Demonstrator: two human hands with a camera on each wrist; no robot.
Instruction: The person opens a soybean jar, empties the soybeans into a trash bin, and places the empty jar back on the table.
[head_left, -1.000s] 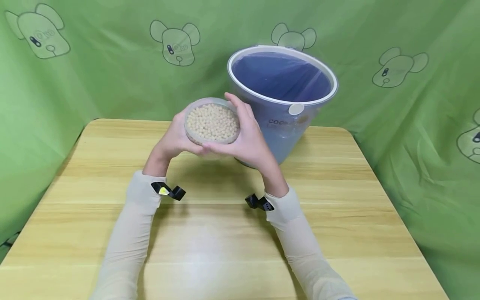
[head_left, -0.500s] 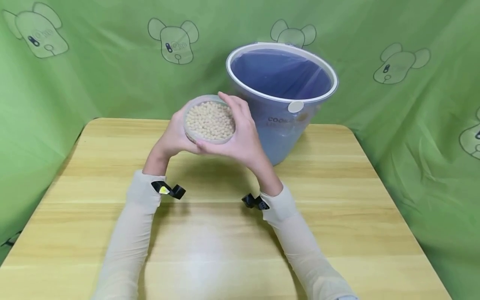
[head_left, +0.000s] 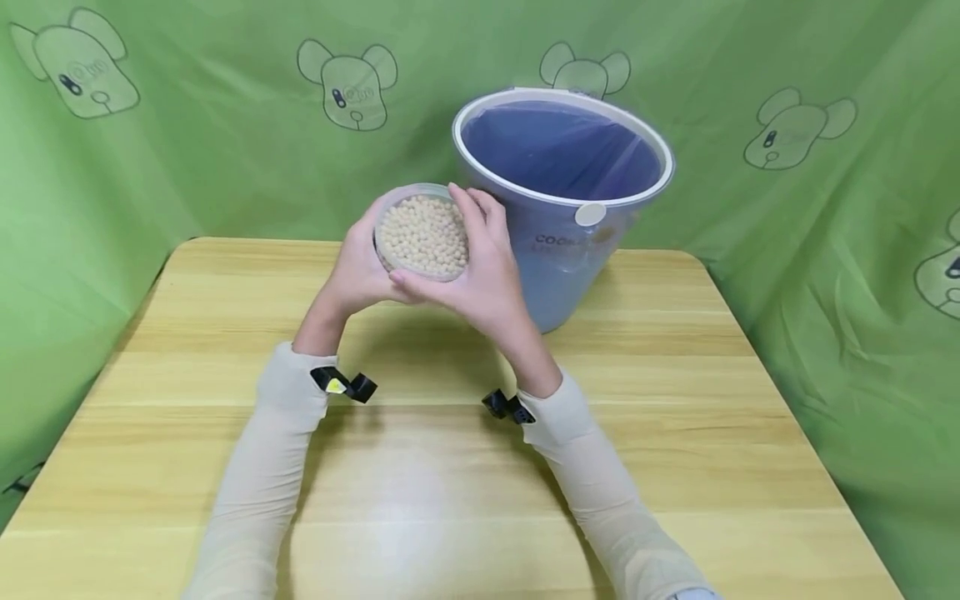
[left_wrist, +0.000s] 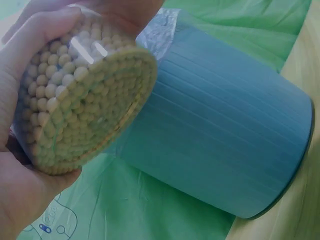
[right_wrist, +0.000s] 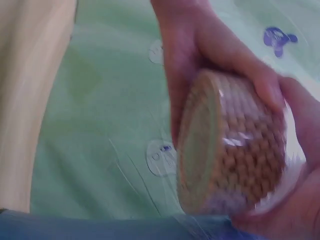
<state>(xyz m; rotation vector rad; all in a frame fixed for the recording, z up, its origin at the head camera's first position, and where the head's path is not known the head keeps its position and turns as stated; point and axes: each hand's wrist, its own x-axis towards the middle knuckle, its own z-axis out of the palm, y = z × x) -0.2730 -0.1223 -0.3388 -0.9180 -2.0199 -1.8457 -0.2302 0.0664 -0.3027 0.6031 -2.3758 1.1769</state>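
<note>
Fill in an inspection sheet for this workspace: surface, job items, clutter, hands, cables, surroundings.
Surface: wood-grain table.
Job items: clear jar of beige balls, held above the table.
Clutter: nothing seen.
Hands: left hand and right hand grip the jar from opposite sides.
Cables: dark strand beyond the table's left edge; too small to identify.
Surroundings: bin standing on the table; green cloth with printed animal heads behind.

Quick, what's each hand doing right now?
Left hand: holding the see-through tub of little beige balls.
Right hand: holding the other side of the same tub.
</note>
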